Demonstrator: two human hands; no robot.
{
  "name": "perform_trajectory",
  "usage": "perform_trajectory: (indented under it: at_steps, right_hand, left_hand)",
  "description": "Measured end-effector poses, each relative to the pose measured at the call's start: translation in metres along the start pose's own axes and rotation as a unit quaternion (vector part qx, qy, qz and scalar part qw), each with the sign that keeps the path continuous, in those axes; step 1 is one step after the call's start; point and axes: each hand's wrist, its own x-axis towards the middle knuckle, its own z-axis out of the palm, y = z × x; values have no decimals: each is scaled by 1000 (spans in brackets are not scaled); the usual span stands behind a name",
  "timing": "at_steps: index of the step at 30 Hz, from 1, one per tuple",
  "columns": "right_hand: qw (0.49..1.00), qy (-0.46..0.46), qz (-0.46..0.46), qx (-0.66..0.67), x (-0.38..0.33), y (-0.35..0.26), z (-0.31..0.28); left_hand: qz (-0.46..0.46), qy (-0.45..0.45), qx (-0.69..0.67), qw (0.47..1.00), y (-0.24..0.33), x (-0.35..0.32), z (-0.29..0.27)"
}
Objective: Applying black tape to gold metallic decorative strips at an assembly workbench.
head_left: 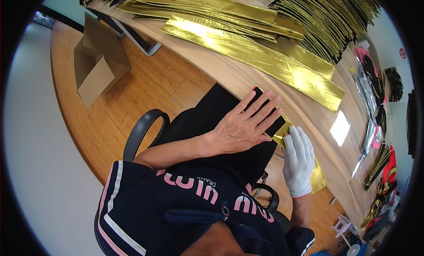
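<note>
A shiny gold strip of fabric, with a black section toward its upper left end, lies along the near table edge. A small bit of red shows at that end. My bare left hand presses flat on the black section, fingers stretched and slightly apart. My right hand, in a white glove, grips the gold part just to the right, its fingers close together. The glove hides the middle of the strip, and its lower end hangs out past the hand near the table edge.
Long gold strips lie across the far side of the wooden table, beside a dense stack of gold-and-black pieces. Clear plastic packages lie at the right. An open cardboard box stands on the floor at left, near a chair armrest.
</note>
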Motion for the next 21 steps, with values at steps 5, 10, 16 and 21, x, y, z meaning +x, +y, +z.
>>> perform_trajectory:
  at_steps: [5,10,16,21]
  right_hand:
    - [1000,-19,-19,3,6,1,-4]
    - [999,-34,-20,-13,6,2,-8]
    - [998,-45,-16,-50,5,3,-19]
    - [997,-30,4,-74,2,8,-28]
  left_hand:
    - [-3,-9,-1,1000,-3,-2,-2]
    - [6,-12,-7,1000,-4,-1,1]
    - [-28,-30,2,999,-2,0,5]
    - [-37,-18,3,999,2,5,6]
